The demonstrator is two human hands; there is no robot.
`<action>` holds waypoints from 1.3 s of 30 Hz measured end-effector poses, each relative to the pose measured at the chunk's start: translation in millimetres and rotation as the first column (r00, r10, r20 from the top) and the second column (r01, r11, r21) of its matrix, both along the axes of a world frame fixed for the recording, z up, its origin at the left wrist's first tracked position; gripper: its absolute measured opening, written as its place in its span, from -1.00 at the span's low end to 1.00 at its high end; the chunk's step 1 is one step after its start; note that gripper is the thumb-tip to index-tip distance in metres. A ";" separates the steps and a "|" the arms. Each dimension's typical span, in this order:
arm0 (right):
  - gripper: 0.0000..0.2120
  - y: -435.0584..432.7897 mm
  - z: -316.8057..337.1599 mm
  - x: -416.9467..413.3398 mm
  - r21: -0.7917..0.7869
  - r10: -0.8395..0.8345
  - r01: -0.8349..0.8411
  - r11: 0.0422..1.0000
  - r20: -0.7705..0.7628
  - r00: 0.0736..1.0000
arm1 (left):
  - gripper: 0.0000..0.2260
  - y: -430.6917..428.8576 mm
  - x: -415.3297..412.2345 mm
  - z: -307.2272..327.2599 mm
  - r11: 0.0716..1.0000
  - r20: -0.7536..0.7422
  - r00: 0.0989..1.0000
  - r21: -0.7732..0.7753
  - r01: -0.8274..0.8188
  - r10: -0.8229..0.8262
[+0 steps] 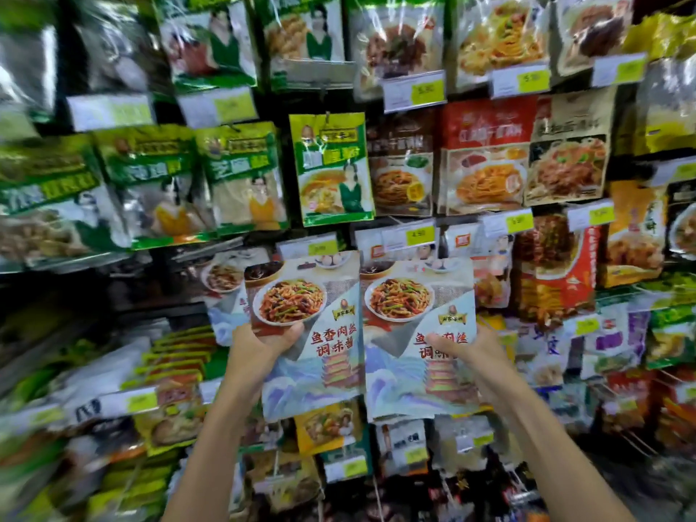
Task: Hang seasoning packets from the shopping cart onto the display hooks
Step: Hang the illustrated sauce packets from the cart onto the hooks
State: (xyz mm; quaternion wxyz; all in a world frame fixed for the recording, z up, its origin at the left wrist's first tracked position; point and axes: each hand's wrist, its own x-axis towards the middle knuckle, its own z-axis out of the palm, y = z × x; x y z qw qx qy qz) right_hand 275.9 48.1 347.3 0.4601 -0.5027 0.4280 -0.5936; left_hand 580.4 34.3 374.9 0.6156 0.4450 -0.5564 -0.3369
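left hand (260, 346): fingers grasp left packet (316, 363) | right hand (472, 352): fingers grasp right packet (410, 371) | packets edge to edge

Two packets (307, 333) (416, 333) side by side before the hanging display (331, 167), one in each of the hands (260, 342) (470, 350)
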 end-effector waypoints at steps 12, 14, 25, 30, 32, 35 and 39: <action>-0.73 -75.1 -4.2 207.9 0.053 0.226 -0.224 0.973 -0.040 0.973 | -0.88 -0.7 204.8 -8.0 0.938 0.048 0.939 0.044 -0.344 0.342; -0.73 -86.6 -4.6 229.0 0.060 0.243 -0.241 0.969 -0.036 0.969 | -0.88 -1.8 225.8 -9.0 0.931 0.038 0.931 0.026 -0.364 0.363; -0.85 -146.0 0.1 294.5 0.087 0.215 -0.211 0.974 -0.048 0.975 | -0.89 -10.9 278.3 -12.8 0.896 -0.010 0.897 0.061 -0.440 0.441; -0.83 -158.6 2.6 299.2 0.122 0.204 -0.197 0.973 -0.051 0.978 | -0.92 -16.8 274.7 -10.7 0.899 0.032 0.900 0.047 -0.435 0.434; -0.79 -161.3 -1.0 296.7 0.131 0.200 -0.193 0.972 -0.050 0.978 | -0.93 -19.5 272.2 -8.8 0.909 0.034 0.910 0.049 -0.414 0.413; -0.74 -162.4 -3.3 293.1 0.150 0.197 -0.195 0.969 0.004 0.980 | -0.92 -21.9 270.7 -7.8 0.912 0.025 0.913 0.052 -0.407 0.406; -0.80 -167.2 0.9 297.8 0.164 0.203 -0.195 0.967 -0.037 0.978 | -0.92 -26.2 265.7 -5.8 0.923 0.016 0.925 0.053 -0.380 0.380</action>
